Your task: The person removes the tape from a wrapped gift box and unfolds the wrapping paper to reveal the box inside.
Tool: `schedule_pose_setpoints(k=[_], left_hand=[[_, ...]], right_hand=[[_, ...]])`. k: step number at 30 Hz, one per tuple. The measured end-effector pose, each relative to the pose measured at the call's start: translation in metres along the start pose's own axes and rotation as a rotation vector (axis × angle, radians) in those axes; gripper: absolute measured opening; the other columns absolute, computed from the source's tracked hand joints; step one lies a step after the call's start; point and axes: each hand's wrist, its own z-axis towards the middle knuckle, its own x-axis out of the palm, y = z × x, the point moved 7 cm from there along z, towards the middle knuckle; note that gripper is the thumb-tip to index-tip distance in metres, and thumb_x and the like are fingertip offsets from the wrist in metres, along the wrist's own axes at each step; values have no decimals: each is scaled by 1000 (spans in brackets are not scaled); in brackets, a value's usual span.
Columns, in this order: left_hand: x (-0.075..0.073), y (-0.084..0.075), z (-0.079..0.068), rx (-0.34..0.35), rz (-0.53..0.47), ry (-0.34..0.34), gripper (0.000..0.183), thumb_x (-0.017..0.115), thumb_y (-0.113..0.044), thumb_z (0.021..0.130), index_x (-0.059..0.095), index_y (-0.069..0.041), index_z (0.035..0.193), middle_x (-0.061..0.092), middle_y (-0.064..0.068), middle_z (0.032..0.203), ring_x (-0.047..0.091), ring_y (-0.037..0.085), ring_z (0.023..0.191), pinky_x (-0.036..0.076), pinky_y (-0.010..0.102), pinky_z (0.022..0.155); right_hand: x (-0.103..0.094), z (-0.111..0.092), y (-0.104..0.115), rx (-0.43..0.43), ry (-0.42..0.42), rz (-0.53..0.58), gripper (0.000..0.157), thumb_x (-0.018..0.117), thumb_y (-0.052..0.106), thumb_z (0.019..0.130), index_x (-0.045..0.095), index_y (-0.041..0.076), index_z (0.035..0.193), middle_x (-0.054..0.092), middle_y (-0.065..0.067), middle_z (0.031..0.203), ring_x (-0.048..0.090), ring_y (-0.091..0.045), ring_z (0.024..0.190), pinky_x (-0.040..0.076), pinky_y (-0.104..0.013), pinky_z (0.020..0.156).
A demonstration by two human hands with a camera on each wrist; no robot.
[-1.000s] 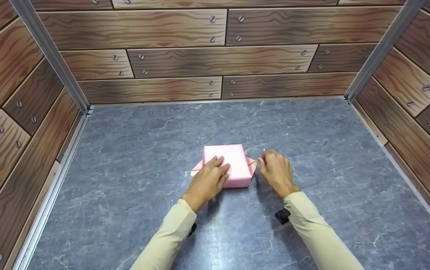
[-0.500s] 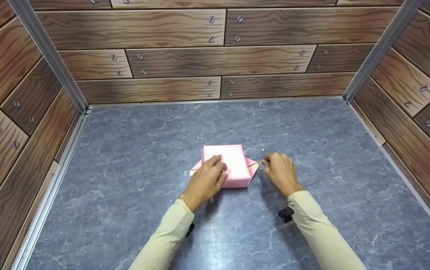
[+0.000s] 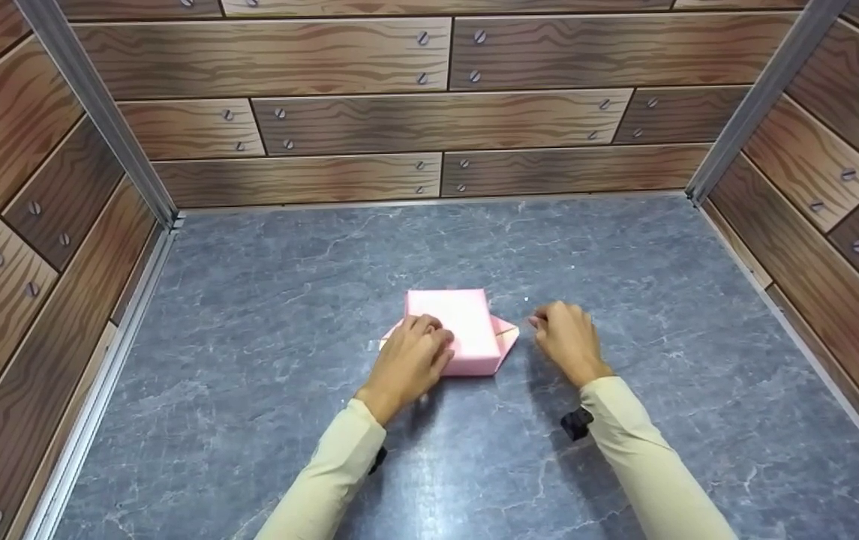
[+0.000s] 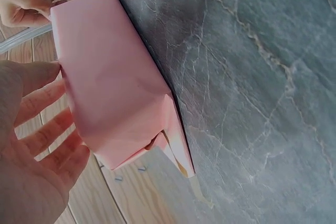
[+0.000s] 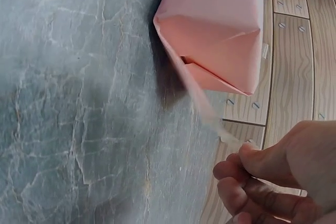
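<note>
A box wrapped in pink paper (image 3: 463, 319) sits on the grey marbled surface. My left hand (image 3: 406, 356) rests on its top left part, the fingertips touching the paper in the left wrist view. From the box's right end sticks out a folded paper flap (image 3: 506, 339). Just right of that flap, my right hand (image 3: 570, 337) pinches a clear strip of tape (image 5: 229, 139) between thumb and curled fingers; the strip runs to the flap's tip. Another folded flap (image 4: 176, 153) juts from the left end, with a tape strip (image 4: 202, 195) trailing from it.
Wood-patterned panels (image 3: 354, 124) wall the back and both sides, with metal rails (image 3: 91, 112) at the corners. The marbled surface (image 3: 286, 285) spreads around the box. A tiny white speck (image 3: 526, 299) lies beyond the right flap.
My right hand has drawn off the right flap toward the right, the tape held in its fingers. My left hand has shifted slightly left on the box, which stays in place.
</note>
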Motion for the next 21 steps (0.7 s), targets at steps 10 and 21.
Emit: schedule_pose_setpoints(k=[10,21], left_hand=[[-12,10,-8,-49,-129,-19,25,71,-22,96,71,-9,116,62,11,124,58,29,112,52,45,95],[-21,60,-35,-212,-287,109,40,83,-19,85,68,-2,119,68,13,120,61,35,115,49,51,101]], right_hand=[[5,1,9,-111,89,88,15,75,0,84,77,-2,99,76,-17,93,72,-37,86,56,-54,77],[33,-4,15,-236,390,220,42,87,0,74,70,-7,112,71,-20,107,66,-34,87,55,-43,77]])
